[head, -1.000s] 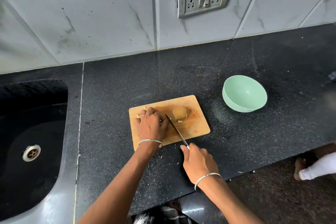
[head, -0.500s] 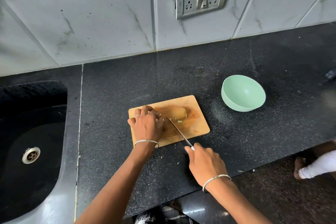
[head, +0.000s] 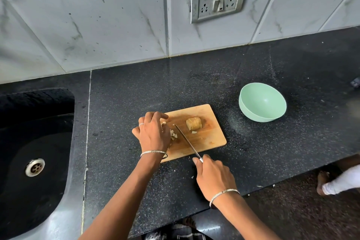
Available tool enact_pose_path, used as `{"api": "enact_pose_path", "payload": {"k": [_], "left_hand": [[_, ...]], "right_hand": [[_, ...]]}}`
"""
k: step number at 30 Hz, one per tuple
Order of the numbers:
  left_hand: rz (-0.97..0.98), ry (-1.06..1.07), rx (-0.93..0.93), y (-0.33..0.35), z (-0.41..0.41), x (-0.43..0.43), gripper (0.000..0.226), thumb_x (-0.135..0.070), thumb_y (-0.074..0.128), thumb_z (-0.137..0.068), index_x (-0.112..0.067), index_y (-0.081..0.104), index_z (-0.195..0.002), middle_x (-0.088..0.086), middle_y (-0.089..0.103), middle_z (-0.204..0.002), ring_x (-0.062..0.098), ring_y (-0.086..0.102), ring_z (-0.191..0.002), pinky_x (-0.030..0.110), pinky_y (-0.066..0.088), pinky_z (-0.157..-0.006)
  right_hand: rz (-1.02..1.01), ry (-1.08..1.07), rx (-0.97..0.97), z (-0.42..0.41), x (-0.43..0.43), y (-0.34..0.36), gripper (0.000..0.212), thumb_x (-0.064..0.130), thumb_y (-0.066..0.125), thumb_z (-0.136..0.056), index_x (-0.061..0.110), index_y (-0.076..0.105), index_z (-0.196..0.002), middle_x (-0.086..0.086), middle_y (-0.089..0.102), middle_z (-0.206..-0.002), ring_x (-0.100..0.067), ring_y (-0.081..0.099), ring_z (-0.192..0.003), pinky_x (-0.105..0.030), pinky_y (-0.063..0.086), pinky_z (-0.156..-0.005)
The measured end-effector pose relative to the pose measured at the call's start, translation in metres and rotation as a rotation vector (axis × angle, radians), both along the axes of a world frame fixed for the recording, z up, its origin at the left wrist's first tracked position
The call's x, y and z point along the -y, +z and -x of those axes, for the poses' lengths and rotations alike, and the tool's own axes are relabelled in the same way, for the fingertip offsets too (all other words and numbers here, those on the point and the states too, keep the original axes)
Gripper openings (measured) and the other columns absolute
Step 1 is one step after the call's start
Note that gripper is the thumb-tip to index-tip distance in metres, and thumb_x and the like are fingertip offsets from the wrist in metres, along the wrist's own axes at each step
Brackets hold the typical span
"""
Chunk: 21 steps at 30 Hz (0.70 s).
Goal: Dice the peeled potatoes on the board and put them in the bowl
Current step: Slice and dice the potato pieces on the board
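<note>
Dice [head: 174,135] now lie freed beside our left hand [head: 153,132], whose fingers have spread; right hand [head: 213,177] grips knife [head: 186,141]. Potato chunk [head: 193,123] waits mid-board [head: 210,138]; bowl [head: 262,102] empty.

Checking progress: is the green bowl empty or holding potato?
Empty: the bowl shows only its bare green inside; the diced pieces lie on the board.

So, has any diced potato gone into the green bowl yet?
No, the green bowl is empty; the diced pieces lie on the cutting board.
</note>
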<state>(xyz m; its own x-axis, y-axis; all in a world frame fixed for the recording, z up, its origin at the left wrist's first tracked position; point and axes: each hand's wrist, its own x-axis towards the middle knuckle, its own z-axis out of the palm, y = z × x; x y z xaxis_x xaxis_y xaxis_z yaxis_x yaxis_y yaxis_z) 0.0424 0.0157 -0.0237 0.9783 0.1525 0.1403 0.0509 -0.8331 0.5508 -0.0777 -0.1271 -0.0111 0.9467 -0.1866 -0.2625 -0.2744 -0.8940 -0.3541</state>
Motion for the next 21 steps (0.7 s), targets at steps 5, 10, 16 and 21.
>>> {"api": "enact_pose_path", "payload": {"k": [5,10,16,21], "left_hand": [[0.040,-0.079,0.003,0.002,0.000,0.012,0.022,-0.027,0.059,-0.085,-0.033,0.064,-0.105,-0.008,0.066,-0.110,0.020,0.048,-0.114,0.035,0.020,-0.079],[0.041,-0.252,-0.129,-0.002,-0.007,0.028,0.029,-0.043,0.065,-0.080,-0.038,0.061,-0.108,-0.015,0.069,-0.098,0.016,0.048,-0.115,0.039,0.024,-0.087],[0.007,-0.292,-0.137,-0.003,-0.012,0.038,0.029,-0.044,0.071,-0.078,-0.040,0.062,-0.105,-0.019,0.067,-0.098,0.012,0.049,-0.115,0.040,0.022,-0.092],[0.038,-0.310,-0.113,-0.008,-0.015,0.032,0.027,-0.049,0.073,-0.076,-0.041,0.065,-0.101,-0.023,0.065,-0.096,0.009,0.050,-0.112,0.037,0.023,-0.090]], "right_hand": [[0.019,-0.050,0.020,-0.002,0.014,0.005,0.040,0.052,0.026,-0.101,0.020,0.050,-0.101,-0.011,0.066,-0.098,-0.037,0.063,-0.096,-0.041,0.043,-0.068],[-0.042,-0.147,0.027,-0.009,0.032,0.007,0.037,0.051,0.029,-0.100,0.021,0.050,-0.094,-0.012,0.066,-0.096,-0.039,0.061,-0.095,-0.042,0.043,-0.069],[-0.123,-0.150,-0.055,-0.019,0.039,0.002,0.039,0.054,0.029,-0.100,0.022,0.046,-0.086,-0.013,0.064,-0.096,-0.040,0.060,-0.095,-0.041,0.043,-0.072],[-0.132,-0.168,-0.073,-0.018,0.037,-0.002,0.038,0.053,0.030,-0.100,0.022,0.045,-0.085,-0.014,0.064,-0.098,-0.039,0.060,-0.096,-0.040,0.039,-0.069]]}}
